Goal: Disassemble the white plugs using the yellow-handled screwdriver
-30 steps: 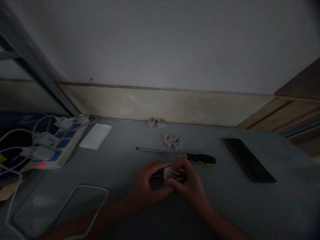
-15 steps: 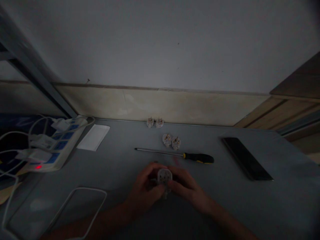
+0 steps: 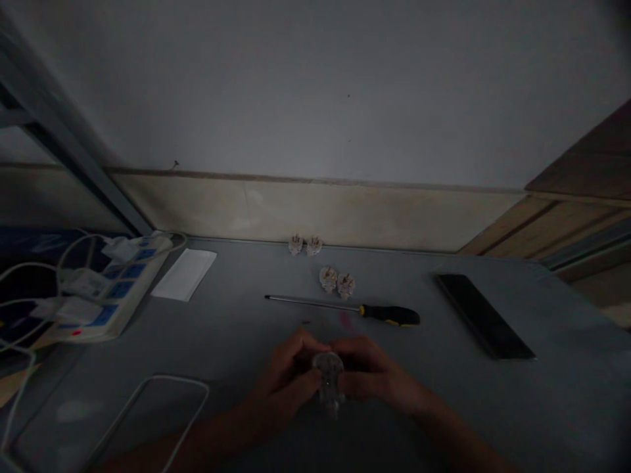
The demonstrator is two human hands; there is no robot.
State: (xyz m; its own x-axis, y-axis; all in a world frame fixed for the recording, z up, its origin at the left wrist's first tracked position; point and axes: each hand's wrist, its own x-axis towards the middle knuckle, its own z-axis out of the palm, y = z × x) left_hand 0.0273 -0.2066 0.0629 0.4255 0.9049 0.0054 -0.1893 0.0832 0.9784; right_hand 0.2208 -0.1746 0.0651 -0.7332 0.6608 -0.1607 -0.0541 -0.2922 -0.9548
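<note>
Between my two hands, near the front of the grey table, is a clear plastic electrical plug. My left hand grips its left side with thumb and fingers. On the other side my right hand presses it with the thumb, the fingers curled behind. Beyond the hands lies a screwdriver with a black and yellow handle, its tip pointing left. Past it sit two plug parts with brass pins. Another pair of plug parts rests close to the wall. A small dark screw-like piece lies just beyond my left hand.
A white power strip with several plugs and cables stands at the left. Beside it lies a folded white paper. A white cable loops at the front left. A black phone lies at the right. The wall bounds the back.
Both hands still hold the plug, which has tilted and come slightly nearer to me, so more of its lower end shows. The small dark piece beyond my left hand is now uncovered.
</note>
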